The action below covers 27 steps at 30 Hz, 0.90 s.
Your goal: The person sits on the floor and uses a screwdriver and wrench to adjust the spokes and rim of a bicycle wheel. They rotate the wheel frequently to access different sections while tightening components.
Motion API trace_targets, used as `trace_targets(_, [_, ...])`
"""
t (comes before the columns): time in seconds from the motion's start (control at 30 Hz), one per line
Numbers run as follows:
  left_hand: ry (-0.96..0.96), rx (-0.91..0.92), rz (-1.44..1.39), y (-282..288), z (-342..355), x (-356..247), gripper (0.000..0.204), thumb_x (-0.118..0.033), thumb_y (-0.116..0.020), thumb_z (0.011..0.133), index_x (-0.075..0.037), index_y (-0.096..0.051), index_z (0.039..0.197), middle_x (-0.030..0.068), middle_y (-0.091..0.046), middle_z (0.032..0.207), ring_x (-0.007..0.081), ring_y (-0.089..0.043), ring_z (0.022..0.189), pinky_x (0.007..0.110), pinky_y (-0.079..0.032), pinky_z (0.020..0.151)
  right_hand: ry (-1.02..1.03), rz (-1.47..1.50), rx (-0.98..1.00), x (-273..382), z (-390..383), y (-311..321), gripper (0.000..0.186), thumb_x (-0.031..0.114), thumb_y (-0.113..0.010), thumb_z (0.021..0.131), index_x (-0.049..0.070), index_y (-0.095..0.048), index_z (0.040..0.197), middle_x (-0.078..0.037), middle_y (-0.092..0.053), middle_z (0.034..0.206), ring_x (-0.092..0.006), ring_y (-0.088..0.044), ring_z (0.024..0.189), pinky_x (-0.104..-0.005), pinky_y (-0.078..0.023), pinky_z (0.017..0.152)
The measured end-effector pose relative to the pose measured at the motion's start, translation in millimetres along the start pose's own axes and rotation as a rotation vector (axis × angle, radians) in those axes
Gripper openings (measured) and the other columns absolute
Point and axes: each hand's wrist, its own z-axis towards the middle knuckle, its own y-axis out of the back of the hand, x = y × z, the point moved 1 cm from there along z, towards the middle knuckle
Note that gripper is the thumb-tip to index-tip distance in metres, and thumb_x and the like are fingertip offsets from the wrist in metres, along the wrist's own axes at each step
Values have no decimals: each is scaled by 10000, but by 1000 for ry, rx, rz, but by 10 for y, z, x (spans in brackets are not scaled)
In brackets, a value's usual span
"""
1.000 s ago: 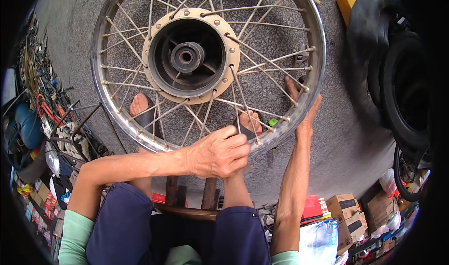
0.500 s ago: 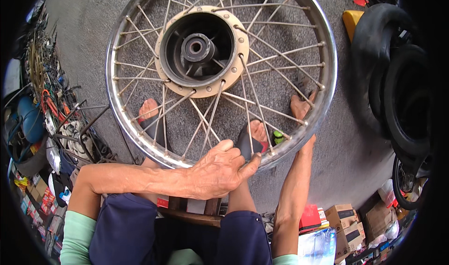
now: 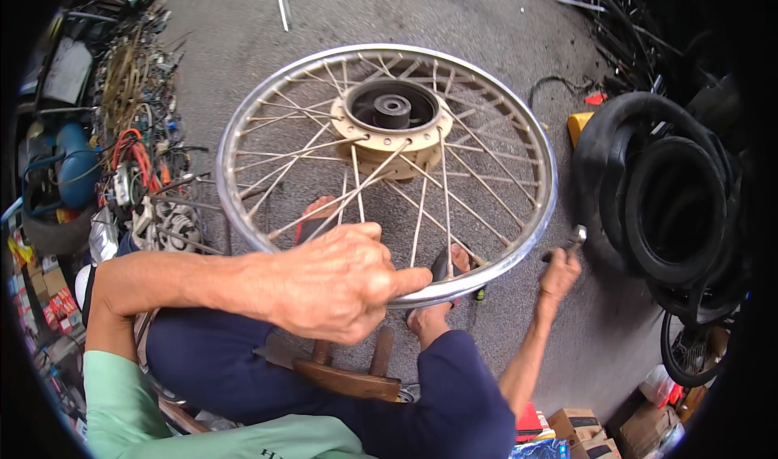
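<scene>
A spoked wheel with a shiny chrome rim is held tilted in front of me, its far side raised off the ground. The hub is cream-coloured with a dark hollow centre, and thin metal spokes run from it to the rim. My left hand grips the near edge of the rim, one finger stretched along it and the others curled. To the right of the wheel, apart from it, my right hand is closed round a small hand tool with a shiny metal head; its exact kind is unclear.
Black tyres are stacked at the right, with a yellow object behind them. A heap of cables and parts lines the left. Cardboard boxes stand at lower right. Below my left hand is a wooden stool.
The wheel has tipped flatter, and its hub looks lower and farther away. My right hand has come out from beneath the rim to the right, with the tool now visible. My left hand stays on the rim.
</scene>
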Motion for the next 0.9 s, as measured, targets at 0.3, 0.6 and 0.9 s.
trace_targets(0.3, [98,212,-504,466,-726,-780,356,-57,-518,769,27,-636,1095,147,-633,713,230,-602,627,405,-468,595,323,183,564,2453,-974,1149,183,201,-736,865,25,-701,830,47,-584,679,-5,-452,550,-198,-327,487])
trace_targets(0.6, [254,-152,-84,1003,-691,-784,300,-282,-739,870,-14,-708,1001,81,-714,852,159,-646,779,334,-528,715,699,-33,645,2717,-1289,860,304,140,-753,782,-37,-708,1025,-114,-703,774,-82,-604,676,-280,-491,614])
trace_targets(0.9, [202,-1357,181,-11,-649,-511,103,-39,-641,885,-7,-685,972,130,-689,977,213,-680,802,322,-579,738,598,197,730,2947,-1036,504,248,200,-744,880,5,-735,1035,41,-673,776,-21,-533,696,-216,-443,629])
